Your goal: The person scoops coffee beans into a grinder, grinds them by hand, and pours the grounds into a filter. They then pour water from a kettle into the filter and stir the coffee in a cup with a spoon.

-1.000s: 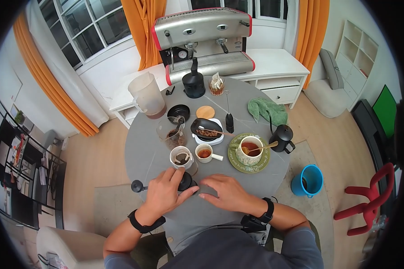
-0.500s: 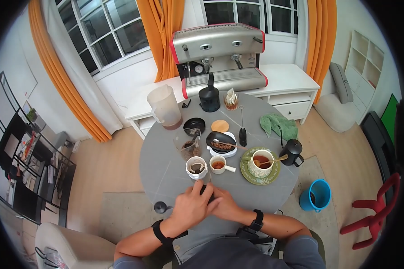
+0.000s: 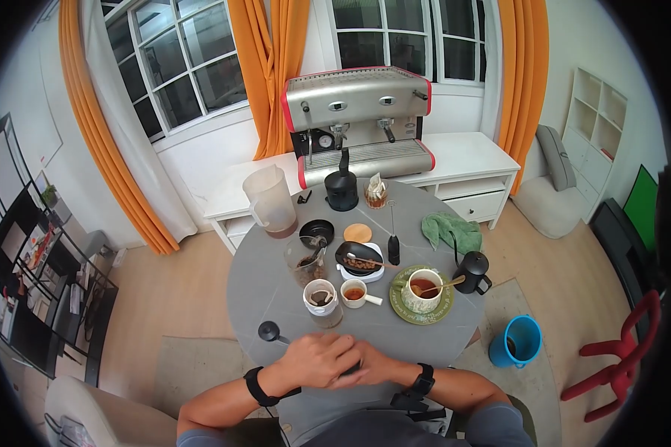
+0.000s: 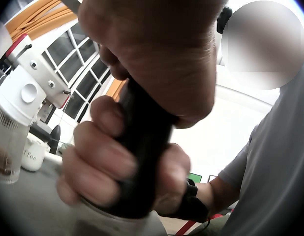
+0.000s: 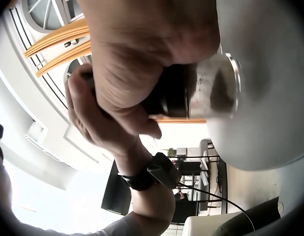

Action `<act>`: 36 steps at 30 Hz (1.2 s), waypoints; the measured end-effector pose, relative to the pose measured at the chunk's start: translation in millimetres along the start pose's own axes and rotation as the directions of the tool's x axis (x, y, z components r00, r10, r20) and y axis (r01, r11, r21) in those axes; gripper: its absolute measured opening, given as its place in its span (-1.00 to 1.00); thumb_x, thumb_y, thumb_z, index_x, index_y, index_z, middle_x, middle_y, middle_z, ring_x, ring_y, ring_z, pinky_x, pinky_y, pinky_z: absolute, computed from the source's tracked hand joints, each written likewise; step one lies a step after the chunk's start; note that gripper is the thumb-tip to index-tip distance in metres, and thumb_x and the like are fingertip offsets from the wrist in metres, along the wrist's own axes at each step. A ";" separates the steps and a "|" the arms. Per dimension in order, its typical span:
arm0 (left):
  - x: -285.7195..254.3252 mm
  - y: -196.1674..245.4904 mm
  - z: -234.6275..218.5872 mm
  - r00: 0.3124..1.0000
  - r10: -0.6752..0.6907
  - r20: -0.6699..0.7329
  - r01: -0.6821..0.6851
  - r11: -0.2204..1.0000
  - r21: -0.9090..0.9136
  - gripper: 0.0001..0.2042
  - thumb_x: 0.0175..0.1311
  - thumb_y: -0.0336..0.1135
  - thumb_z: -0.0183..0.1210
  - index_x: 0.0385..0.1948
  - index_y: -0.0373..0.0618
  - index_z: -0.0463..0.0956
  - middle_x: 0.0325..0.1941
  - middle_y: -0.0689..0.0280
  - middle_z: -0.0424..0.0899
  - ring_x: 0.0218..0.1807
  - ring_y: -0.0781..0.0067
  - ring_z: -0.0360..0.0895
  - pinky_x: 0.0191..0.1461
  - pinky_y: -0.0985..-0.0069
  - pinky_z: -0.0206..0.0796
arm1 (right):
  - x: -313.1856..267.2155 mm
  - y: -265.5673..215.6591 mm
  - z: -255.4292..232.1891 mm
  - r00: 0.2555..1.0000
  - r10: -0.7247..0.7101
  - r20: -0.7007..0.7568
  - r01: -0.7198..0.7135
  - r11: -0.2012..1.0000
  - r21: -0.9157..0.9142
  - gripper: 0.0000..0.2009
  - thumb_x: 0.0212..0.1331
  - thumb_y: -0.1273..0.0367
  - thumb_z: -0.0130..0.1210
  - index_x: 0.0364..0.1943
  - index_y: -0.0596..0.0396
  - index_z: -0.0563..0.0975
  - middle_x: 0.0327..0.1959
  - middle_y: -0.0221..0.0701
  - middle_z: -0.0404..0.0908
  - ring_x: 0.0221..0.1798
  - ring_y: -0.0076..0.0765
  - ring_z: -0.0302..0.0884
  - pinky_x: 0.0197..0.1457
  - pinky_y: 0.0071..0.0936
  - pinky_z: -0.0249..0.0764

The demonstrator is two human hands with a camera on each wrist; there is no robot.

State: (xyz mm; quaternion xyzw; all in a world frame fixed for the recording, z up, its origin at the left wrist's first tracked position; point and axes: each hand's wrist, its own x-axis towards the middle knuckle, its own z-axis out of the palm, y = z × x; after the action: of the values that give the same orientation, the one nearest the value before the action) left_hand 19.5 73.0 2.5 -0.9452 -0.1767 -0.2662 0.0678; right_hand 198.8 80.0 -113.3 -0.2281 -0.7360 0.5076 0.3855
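Note:
Both hands grip a hand coffee grinder, a black cylinder [image 4: 144, 157] with a clear jar [image 5: 213, 88] at its lower end and something dark inside. My left hand [image 3: 313, 361] is curled over the top end. Lower down, the fingers of my right hand [image 3: 376, 363] wrap round the black body, just above the jar in the left wrist view. In the head view the hands hide most of the grinder, close in front of the body. A crank handle with a black knob [image 3: 268, 330] lies left of the hands.
Ahead stand a white-rimmed container with a filter [image 3: 322, 302], a small white cup [image 3: 354, 293], a scale [image 3: 365, 274] under a black scoop of beans and a clear pitcher [image 3: 306, 268]. Right are a teacup [image 3: 423, 290] on a green saucer and a black kettle [image 3: 472, 272].
The right hand, earlier spread beside the grinder, has taken hold of it. Both hands have brought the grinder nearer the body. The head view has tilted up.

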 end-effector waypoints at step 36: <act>24.2 23.9 -14.8 0.961 -0.276 -0.013 0.275 0.951 0.143 -0.77 0.19 -0.09 0.30 -0.37 -0.02 0.54 -0.37 0.34 0.45 -0.47 0.36 0.54 -0.49 0.46 0.40 | -13.0 -34.3 24.5 0.956 0.088 -0.279 -0.109 0.992 -0.059 -0.47 -0.01 0.31 0.43 0.09 0.09 0.50 -0.01 -0.27 0.64 -0.01 -0.15 0.64 0.08 -0.26 0.55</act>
State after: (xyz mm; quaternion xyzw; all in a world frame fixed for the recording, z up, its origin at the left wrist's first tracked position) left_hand 40.6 54.7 27.0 -0.9049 -0.3257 -0.2563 0.0972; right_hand 188.9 43.4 -90.6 -0.3468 -0.6810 0.4622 0.4498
